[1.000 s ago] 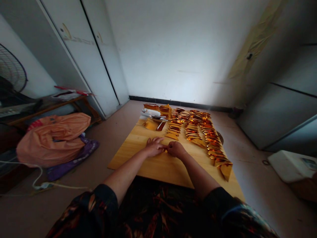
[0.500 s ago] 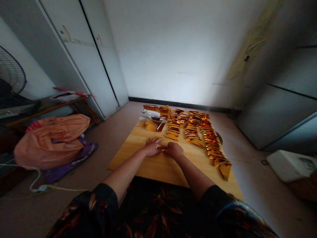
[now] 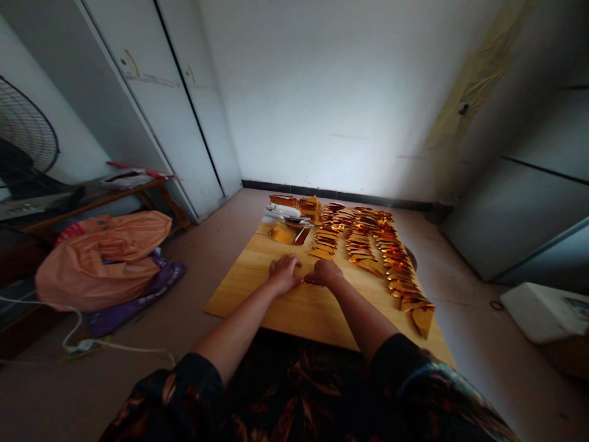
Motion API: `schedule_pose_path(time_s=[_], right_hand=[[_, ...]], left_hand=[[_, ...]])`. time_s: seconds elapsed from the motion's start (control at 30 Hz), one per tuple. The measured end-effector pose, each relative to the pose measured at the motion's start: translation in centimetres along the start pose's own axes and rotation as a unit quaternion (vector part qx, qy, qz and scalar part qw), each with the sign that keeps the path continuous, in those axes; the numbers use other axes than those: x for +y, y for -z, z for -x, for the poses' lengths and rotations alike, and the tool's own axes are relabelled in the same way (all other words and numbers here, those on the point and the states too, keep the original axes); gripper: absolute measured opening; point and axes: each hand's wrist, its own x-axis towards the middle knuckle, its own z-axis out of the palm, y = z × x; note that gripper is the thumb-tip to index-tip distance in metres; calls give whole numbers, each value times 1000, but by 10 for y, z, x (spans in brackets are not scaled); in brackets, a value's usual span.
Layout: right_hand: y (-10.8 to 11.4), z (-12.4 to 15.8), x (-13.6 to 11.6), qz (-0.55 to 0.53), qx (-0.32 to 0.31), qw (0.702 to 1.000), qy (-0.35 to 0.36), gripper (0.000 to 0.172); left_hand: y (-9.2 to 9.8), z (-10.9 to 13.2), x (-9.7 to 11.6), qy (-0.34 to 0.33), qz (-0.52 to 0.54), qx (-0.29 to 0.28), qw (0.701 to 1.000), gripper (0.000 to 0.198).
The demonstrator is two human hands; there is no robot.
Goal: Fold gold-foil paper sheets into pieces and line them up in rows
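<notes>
Over the wooden board my left hand (image 3: 284,274) has its fingers bent, its thumb side close to my right hand. My right hand (image 3: 324,273) is closed in a pinch. Between the two hands a small sliver of gold foil paper (image 3: 305,280) shows; the fingers hide most of it. Beyond them lies a flat gold sheet (image 3: 283,233) with a thin white stick on it. Rows of folded gold foil papers (image 3: 361,247) overlap one another along the board's right side, reaching towards its near right corner.
The wooden board (image 3: 243,270) stands before a white wall. At its back are a white roll-shaped pack (image 3: 283,211) and more gold paper (image 3: 309,209). On the left are an orange bag (image 3: 105,258), a cable (image 3: 124,348) and a fan (image 3: 27,132); a white box (image 3: 538,313) stands right.
My left fingers, stretched further across before, are now more bent and drawn back a little. My right hand stays almost in place. The whole view has shifted slightly.
</notes>
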Motion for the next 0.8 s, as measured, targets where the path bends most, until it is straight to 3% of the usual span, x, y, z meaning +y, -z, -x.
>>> schedule_pose_path(time_s=[0.43, 0.63, 0.8], right_hand=[[-8, 1, 7, -32, 67, 997, -12, 20], [-11, 3, 14, -57, 78, 995, 21, 18], [-13, 4, 17, -72, 74, 994, 41, 21]], left_hand=[[5, 1, 2, -4, 7, -21, 1000, 41], [0, 0, 2, -73, -3, -12, 997, 32], [5, 2, 3, -122, -16, -47, 991, 31]])
